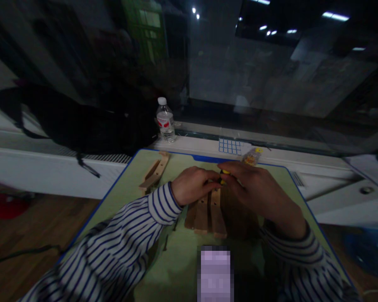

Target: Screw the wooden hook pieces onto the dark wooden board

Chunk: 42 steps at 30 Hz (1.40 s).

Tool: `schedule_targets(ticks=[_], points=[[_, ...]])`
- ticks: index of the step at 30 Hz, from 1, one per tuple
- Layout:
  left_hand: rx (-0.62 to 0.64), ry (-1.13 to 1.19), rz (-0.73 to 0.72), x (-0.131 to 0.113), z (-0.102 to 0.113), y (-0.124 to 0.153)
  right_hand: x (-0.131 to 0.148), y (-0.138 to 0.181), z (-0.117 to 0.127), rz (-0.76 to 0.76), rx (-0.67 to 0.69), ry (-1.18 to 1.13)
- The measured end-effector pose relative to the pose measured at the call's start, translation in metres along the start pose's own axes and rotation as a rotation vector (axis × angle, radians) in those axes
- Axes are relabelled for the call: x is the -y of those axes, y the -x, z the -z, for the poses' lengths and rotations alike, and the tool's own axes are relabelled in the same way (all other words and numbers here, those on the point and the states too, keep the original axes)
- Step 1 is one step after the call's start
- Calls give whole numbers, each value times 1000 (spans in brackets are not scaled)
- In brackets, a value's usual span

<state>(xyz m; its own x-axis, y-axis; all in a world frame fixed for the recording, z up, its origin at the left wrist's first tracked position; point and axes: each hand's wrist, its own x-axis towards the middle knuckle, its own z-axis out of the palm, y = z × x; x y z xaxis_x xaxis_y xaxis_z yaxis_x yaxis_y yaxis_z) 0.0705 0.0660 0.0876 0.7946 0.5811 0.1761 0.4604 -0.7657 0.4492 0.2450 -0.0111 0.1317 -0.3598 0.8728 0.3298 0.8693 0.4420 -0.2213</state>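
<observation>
In the right hand (pixel 256 186), a yellow-and-black tool (pixel 223 180) is pinched between fingertips; close beside it the left hand (pixel 192 184) is held — whether gripping cannot be told. Beneath, two wooden strips (pixel 202 218) are laid on a brown board (pixel 239 212) on the worktop (pixel 179 260).

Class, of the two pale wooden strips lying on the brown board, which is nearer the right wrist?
The right strip: it lies on the right wrist's side, while the left strip lies beyond it.
</observation>
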Motion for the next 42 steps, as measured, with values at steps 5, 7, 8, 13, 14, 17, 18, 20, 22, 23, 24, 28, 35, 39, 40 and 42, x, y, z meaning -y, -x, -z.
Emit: schedule_targets(ticks=[5,7,8,13,14,17,18,20,22,23,24,28,35,39,40,42], points=[[27,40,-5,0,0,0,-1,-1,-1,7,-17,22],[41,53,-8,1,0,0,0,-2,-1,8,-17,28],[41,53,-11,1,0,0,0,-2,-1,7,-16,31],[2,-17,-2,-1,1,0,-1,-2,-2,4,-17,33],[-11,-41,14,-2,1,0,-2,-1,-2,3,-24,35],[-46,-90,66,-4,1,0,-3,-1,-3,3,-29,38],[-52,-93,72,-4,1,0,-3,-1,-3,1,-27,36],[-57,-88,71,-4,0,0,-3,-1,-1,-1,-23,30],[-56,-83,63,-4,0,0,-3,-1,0,-2,-21,19],[-55,-82,61,-4,-1,0,-2,0,1,-1,-21,9],[-52,-80,58,-4,-1,0,-2,0,2,0,-21,-4],[-38,-52,43,-4,0,0,0,1,5,11,-25,-51],[-21,-14,17,-1,-2,0,-3,0,2,7,-11,-3],[1,25,4,1,-2,0,-3,0,1,7,-14,22],[9,30,2,1,-2,0,-3,0,1,6,-11,27],[24,36,-5,1,-1,0,-2,-1,1,2,-5,34]])
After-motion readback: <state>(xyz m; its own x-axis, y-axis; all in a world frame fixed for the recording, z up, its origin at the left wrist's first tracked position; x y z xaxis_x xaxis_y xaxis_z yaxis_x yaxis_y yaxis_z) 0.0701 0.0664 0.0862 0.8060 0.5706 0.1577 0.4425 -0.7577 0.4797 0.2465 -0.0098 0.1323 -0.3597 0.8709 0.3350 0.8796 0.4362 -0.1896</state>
